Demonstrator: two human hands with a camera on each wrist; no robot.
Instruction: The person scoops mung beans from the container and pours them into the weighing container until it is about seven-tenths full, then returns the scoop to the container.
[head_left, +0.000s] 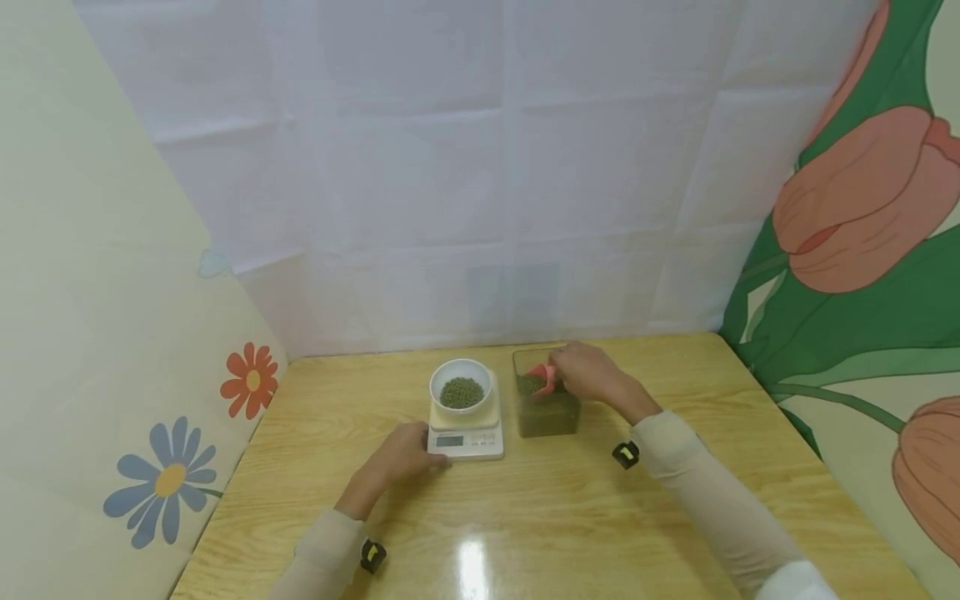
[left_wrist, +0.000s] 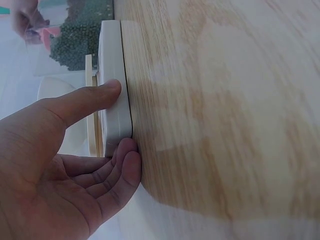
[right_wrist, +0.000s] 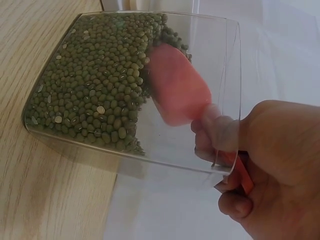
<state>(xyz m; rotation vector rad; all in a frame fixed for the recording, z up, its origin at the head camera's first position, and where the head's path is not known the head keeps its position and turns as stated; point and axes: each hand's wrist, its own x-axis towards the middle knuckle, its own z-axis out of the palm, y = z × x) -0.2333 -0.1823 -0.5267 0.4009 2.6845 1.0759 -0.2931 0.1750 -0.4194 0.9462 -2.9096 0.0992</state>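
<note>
My right hand point(head_left: 588, 372) grips the handle of a pink scoop point(right_wrist: 177, 85). The scoop's bowl is inside a clear square container point(head_left: 549, 423), with its front edge against green mung beans point(right_wrist: 92, 80). To the left stands a white kitchen scale point(head_left: 480, 444) with a cream platform, and a white bowl point(head_left: 441, 373) on it contains more beans point(head_left: 462, 392). My left hand point(head_left: 403, 452) holds the scale's front left corner. In the left wrist view, the thumb lies along the scale's front edge and curled fingers point(left_wrist: 131, 167) touch its side.
Everything stands on a wood-grain table point(head_left: 555, 517). A white sheet point(head_left: 480, 183) hangs behind its far edge. Flower-printed panels flank it, with a blue flower point(head_left: 168, 481) on the left and a pink tulip point(head_left: 855, 200) on the right.
</note>
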